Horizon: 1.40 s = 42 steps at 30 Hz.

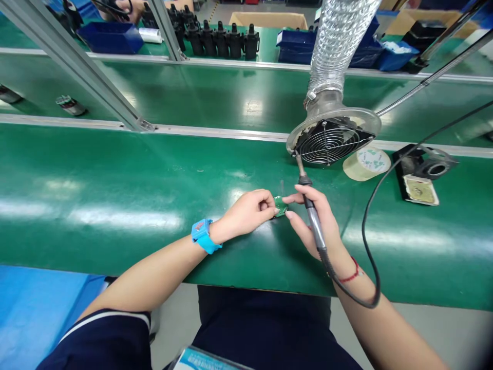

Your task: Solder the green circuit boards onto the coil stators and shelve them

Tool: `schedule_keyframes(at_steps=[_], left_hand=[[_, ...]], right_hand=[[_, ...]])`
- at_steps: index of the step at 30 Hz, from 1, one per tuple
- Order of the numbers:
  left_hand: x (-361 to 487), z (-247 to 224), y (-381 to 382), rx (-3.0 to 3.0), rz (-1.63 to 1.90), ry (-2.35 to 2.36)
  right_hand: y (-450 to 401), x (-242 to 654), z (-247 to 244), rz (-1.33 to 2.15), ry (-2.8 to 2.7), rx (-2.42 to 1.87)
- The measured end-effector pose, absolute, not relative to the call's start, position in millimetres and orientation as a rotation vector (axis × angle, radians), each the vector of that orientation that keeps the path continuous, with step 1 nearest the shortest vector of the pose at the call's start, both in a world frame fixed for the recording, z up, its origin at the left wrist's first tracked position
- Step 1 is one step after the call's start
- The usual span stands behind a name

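Note:
A small green circuit board (281, 206) is pinched at its left edge by my left hand (256, 208), just above the green bench top. My right hand (319, 221) has a soldering iron (315, 223) lodged between thumb and index finger, its tip pointing up and away toward the fume hood. The thumb and a fingertip of that same hand reach the board's right side; whether they press on it is hard to tell. From the iron's handle a black cord (365, 246) loops over my right forearm and off to the upper right.
A round fume extractor (333, 136) hangs low beyond my right hand. To its right are a tape roll (365, 163) and an iron stand with a sponge (419, 187). Metal rails border the conveyor (215, 92), with black parts (219, 38) and blue bins (110, 37) beyond. Another person's hand shows top left.

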State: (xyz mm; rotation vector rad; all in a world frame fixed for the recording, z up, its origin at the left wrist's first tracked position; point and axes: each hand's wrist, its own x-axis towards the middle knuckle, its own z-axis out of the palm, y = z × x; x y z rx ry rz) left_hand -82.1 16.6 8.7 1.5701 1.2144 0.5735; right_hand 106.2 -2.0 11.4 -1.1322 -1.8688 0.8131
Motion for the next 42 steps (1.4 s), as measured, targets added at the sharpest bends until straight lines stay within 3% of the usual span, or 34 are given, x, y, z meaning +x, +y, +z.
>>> schedule_keyframes(at_steps=[12, 18, 23, 42], left_hand=[[-80, 7, 15, 1.609, 0.673, 1.24], [-75, 11, 12, 1.73, 0.635, 1.296], [-74, 11, 11, 1.769, 0.633, 1.316], [-71, 10, 12, 1.8, 0.655, 1.325]], right_hand=[[-2, 105, 3, 0.485, -2.144, -1.134], [-27, 124, 12, 0.594, -1.833, -1.269], [-53, 135, 6, 0.59, -1.692, -1.131], [-64, 134, 2, 0.54, -1.785, -1.147]])
